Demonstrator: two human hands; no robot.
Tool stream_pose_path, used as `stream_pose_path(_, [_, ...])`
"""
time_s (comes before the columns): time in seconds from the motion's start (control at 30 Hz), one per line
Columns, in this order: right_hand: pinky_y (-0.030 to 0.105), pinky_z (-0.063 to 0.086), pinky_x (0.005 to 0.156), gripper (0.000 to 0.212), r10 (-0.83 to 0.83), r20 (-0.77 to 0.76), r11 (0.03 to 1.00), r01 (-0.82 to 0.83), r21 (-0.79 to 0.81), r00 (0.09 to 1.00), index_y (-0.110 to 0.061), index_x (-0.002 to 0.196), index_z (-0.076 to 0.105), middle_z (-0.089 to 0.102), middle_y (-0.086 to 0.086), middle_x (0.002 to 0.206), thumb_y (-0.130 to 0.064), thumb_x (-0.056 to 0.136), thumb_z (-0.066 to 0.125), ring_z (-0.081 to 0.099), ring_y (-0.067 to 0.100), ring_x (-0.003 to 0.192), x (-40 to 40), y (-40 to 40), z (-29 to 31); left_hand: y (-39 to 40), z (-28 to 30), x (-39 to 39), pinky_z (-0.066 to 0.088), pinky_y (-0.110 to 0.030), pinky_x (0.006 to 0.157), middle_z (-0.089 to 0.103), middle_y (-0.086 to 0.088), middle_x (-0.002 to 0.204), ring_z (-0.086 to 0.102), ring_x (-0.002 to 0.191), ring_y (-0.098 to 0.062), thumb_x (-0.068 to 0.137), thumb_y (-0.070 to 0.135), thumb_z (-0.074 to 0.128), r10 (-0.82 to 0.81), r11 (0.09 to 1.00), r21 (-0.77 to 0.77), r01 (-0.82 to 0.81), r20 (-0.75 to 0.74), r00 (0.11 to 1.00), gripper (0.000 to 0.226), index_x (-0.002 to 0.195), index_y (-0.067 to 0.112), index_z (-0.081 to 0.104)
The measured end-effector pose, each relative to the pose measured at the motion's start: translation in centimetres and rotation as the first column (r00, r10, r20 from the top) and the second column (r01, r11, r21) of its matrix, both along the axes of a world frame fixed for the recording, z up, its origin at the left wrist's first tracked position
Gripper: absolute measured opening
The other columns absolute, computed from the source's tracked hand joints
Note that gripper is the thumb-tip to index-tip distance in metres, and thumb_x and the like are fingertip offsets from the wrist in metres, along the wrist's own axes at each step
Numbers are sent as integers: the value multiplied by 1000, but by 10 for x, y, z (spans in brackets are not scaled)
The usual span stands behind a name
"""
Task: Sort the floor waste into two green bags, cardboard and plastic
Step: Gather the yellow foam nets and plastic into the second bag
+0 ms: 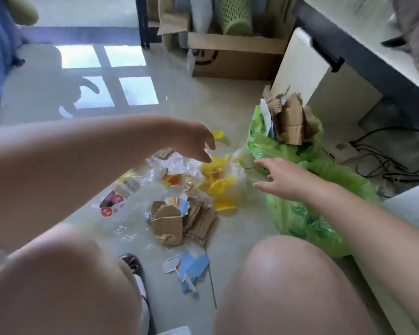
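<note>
The person is crouching over a pale tiled floor (pixel 228 112), both bare knees showing at the bottom of the view. The left hand (pixel 191 141) is hovering above the litter with fingers loosely curved downward, released and grasping nothing. The right hand (pixel 278 176) is reaching in from four o'clock with fingers spread and straight, also holding nothing, just beside the nearer green plastic bag (pixel 307 213).

The waste is lying in a heap at the centre. Torn brown cardboard pieces (pixel 177 221) are sitting at six o'clock of the heap, touching crumpled yellow plastic scraps (pixel 220 187) at their two o'clock. Clear crinkled plastic film (pixel 179 165) is spreading beneath the left hand, and a printed pink-and-red plastic wrapper (pixel 117 198) is lying at nine o'clock of the heap. A torn blue-and-white card scrap (pixel 189 267) is lying apart at six o'clock, between the knees.

The farther green plastic bag (pixel 264 141), at two o'clock of the heap, is holding a bundle of ripped brown cardboard (pixel 290 122) sticking out of its mouth. A large open cardboard box (pixel 235 56) is standing at twelve o'clock, and black cables (pixel 385 160) are trailing at three o'clock.
</note>
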State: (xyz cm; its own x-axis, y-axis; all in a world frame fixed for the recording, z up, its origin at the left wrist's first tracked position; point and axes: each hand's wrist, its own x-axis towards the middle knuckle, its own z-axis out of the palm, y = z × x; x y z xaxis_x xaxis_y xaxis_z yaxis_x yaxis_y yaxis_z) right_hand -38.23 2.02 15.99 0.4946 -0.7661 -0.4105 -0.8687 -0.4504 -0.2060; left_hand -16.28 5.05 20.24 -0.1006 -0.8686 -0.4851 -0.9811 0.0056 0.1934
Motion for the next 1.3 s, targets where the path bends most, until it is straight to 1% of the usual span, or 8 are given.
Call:
stream_pose_path(0.13, [29,38,100,65,82,-39,994,-78,80,996,-20,144,33,40,10,145,-39,88,59,49,24,126,56,18,-17,45,-19,78,44,-32,97,53,-9,134,54,115,-28,92,31,55,104,991,74,-108,57,993,50,138,15,45])
stream_pose_path(0.43, [41,39,106,67,196,-210,977,-173,122,958,-27,143,33,39,5,146,-44,84,61,44,25,130,122,-19,-93,80,-133,175,45,-32,93,52,-7,134,53,117,-27,86,29,58,281,957,59,-284,56,958,53,137,25,44])
stream_pose_path(0.6, [39,40,105,66,311,-311,950,-299,86,898,-26,141,34,26,7,152,-40,84,62,38,27,134,142,-62,-126,72,-194,199,48,-38,94,41,1,142,46,126,-24,80,28,62,88,992,70,-103,188,978,63,138,34,37])
stream_pose_path(0.77, [46,40,104,69,439,-429,878,-479,16,790,-27,144,27,9,11,157,-28,84,61,21,31,142,169,-114,-155,37,-238,210,21,-40,116,8,-8,159,11,146,-25,85,29,58,-155,987,25,156,345,926,77,148,33,13])
stream_pose_path(0.93, [46,38,104,85,640,-451,702,-713,12,622,-35,148,3,-15,8,158,-2,86,51,-6,27,147,211,-138,-205,10,-281,198,2,-57,117,-26,-15,154,-18,144,-36,79,36,70,-411,911,148,384,339,846,106,148,32,-11])
stream_pose_path(1.07, [49,43,98,89,729,-461,606,-790,93,506,-35,149,-4,-23,8,156,6,85,43,-12,28,147,237,-142,-248,11,-323,190,-2,-63,113,-30,-16,152,-24,141,-39,73,45,73,-448,888,261,379,307,840,110,149,31,-5])
stream_pose_path(1.2, [42,44,98,84,720,-430,652,-743,150,545,-34,149,-3,-13,7,159,-20,89,54,2,29,147,249,-142,-272,8,-338,187,-2,-61,114,-21,-17,155,-20,142,-40,74,52,68,-448,892,217,397,306,840,99,148,25,9])
stream_pose_path(1.3, [39,48,90,71,710,-393,655,-754,60,585,-27,148,17,9,10,157,-25,88,56,18,31,142,250,-144,-281,6,-336,188,11,-52,117,2,-15,159,-1,146,-37,77,51,65,-400,916,121,382,256,880,78,141,19,33])
